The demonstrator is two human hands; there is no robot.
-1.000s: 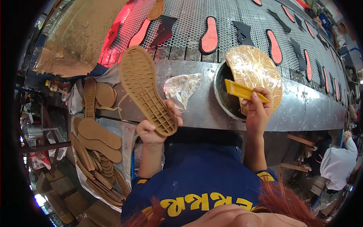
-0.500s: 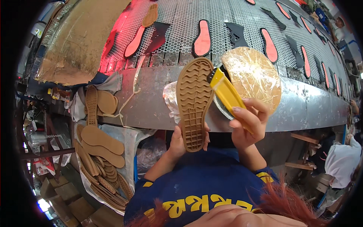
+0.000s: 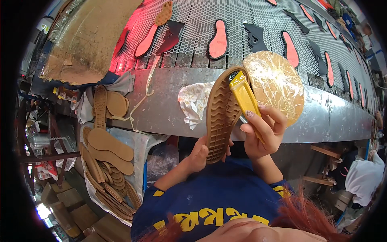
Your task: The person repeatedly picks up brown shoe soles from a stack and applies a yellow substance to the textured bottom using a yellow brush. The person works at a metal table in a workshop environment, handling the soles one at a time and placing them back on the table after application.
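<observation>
My left hand is closed around the heel end of a tan rubber shoe sole. The sole stands tilted, its wavy and gridded face turned partly toward me. In my right hand is a yellow-handled brush, gripped between thumb and fingers. Its dark bristle end meets the toe area of the sole near the upper rim. Just behind the brush, a round brown board wrapped in clear film lies on the metal edge, and whatever sits beneath it is mostly hidden.
Beyond the metal ledge, a mesh conveyor carries pink insoles and black upper pieces. A stained white cloth lies on the ledge. Several tan soles are piled at my left. A large brown board stands far left.
The sole has moved right and turned, tilting its patterned face toward the brush. The brush has come round more upright onto the toe, and more of the white cloth shows.
</observation>
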